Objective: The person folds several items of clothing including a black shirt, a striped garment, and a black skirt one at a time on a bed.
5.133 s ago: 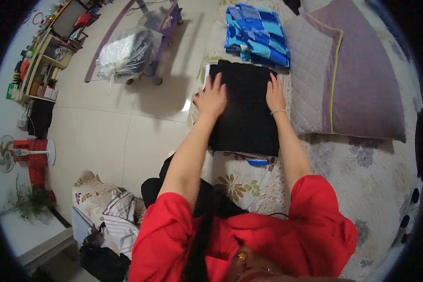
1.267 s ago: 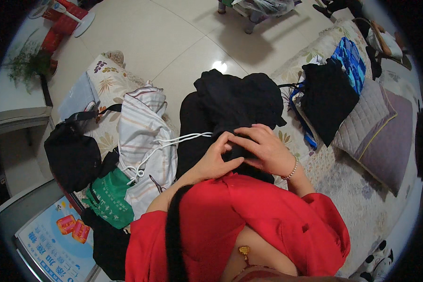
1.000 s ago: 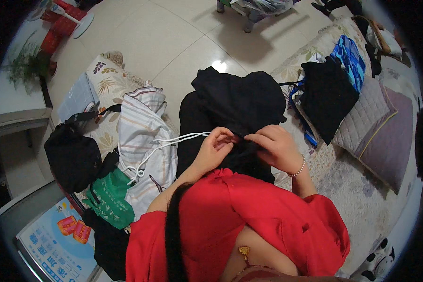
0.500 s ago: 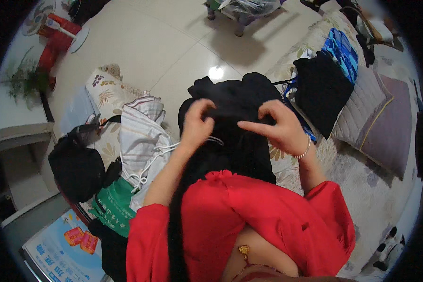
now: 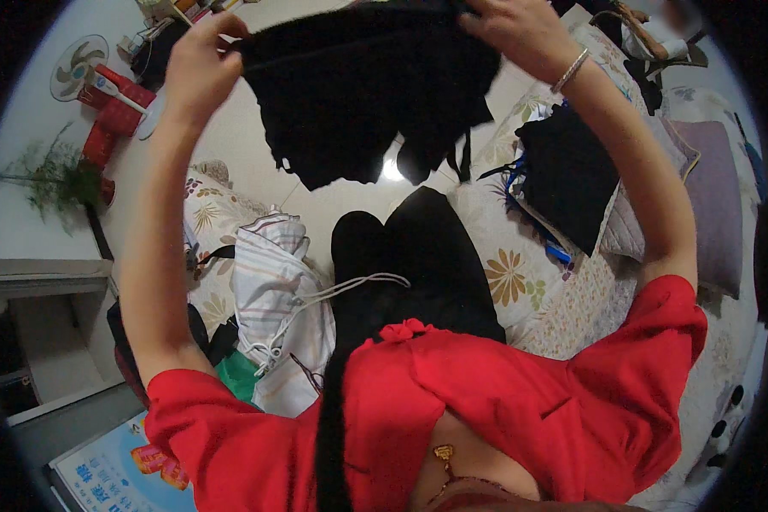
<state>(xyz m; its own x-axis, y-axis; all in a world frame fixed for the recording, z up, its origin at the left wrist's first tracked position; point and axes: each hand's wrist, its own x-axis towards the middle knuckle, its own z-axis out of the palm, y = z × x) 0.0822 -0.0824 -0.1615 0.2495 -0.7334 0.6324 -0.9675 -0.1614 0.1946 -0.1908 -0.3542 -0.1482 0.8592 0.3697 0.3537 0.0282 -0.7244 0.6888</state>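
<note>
My left hand pinches one upper corner of a black garment, its fingers closed on the cloth. The other upper corner is gripped by my right hand, partly cut by the upper edge. Stretched between both raised hands, the garment hangs over the floor beyond my knees. Its lower edge is uneven with a notch in the middle, like a pair of shorts; a thin black strap dangles near its right end. Below it, a white drawstring cord lies across my black-clad lap.
A white striped drawstring bag rests on the floral sofa cover to my left, beside a green cloth. On my right lie a black garment and a purple cushion. A fan and a plant stand at far left.
Both hands have risen from above my lap, moved away from me and spread apart. The black garment, bunched over my knees before, now hangs stretched out between them.
</note>
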